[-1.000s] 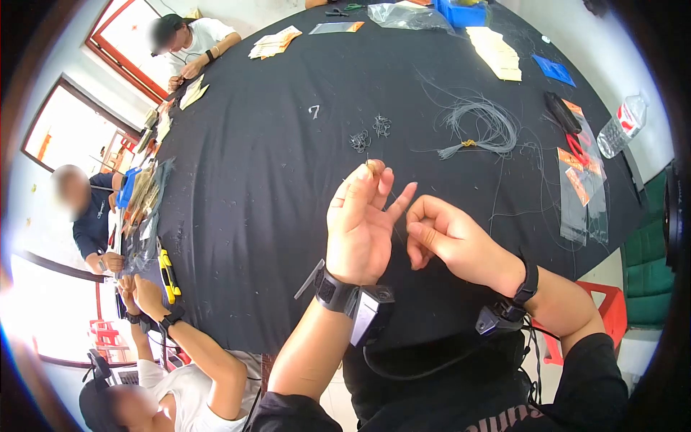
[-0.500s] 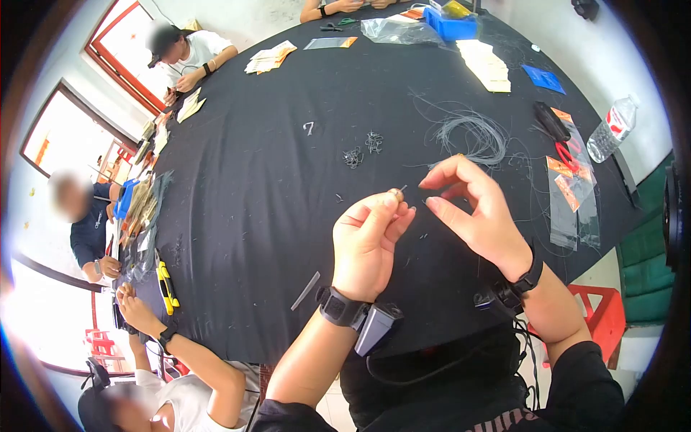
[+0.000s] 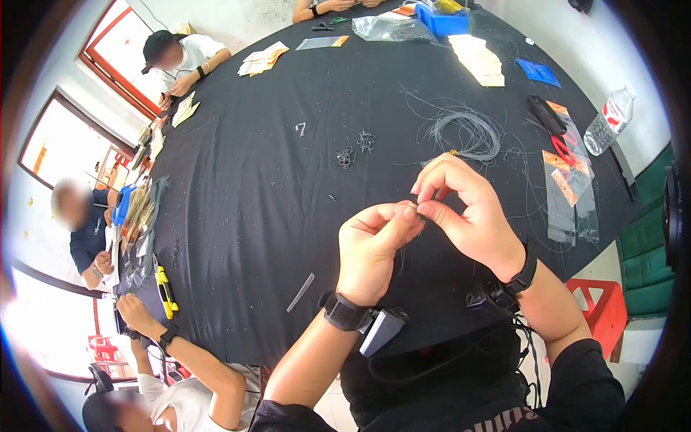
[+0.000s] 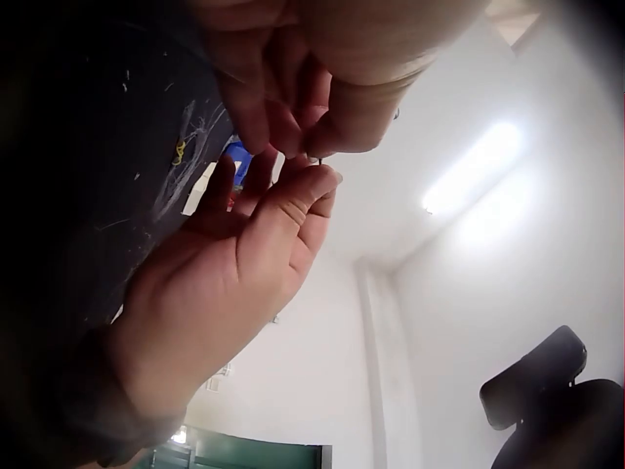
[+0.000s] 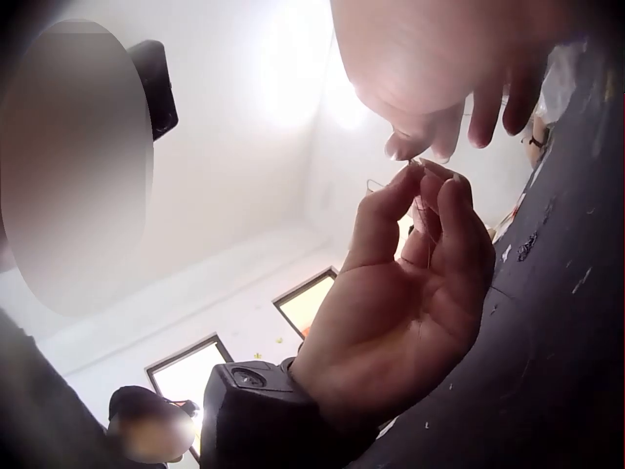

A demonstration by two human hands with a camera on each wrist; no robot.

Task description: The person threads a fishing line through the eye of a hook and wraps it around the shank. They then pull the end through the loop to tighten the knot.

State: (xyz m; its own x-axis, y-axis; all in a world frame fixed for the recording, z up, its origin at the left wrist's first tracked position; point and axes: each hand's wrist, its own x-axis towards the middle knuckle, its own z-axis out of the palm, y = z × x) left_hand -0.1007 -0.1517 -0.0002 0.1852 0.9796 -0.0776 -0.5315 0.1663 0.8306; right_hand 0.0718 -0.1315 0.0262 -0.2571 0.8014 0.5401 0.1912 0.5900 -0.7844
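Observation:
In front of the body both hands meet at the fingertips above the black-covered table. My left hand pinches a tiny dark fish hook between thumb and forefinger, its body mostly hidden by the fingers. Thumb and forefinger of my right hand come together right at the left fingertips, pinching fishing line there. Across the left palm a thin strand of line hangs down in the right wrist view. Two small piles of dark hooks lie beyond the hands, and a single hook sits nearer.
A coil of grey line lies beyond the right hand. Red-handled scissors, plastic packets and a water bottle are at the right. A grey strip lies left of the left wrist. Other people sit around the table.
My left hand has turned from palm-up to fingertips pointing right. The right hand first rose away from it, then came in so that the fingertips meet.

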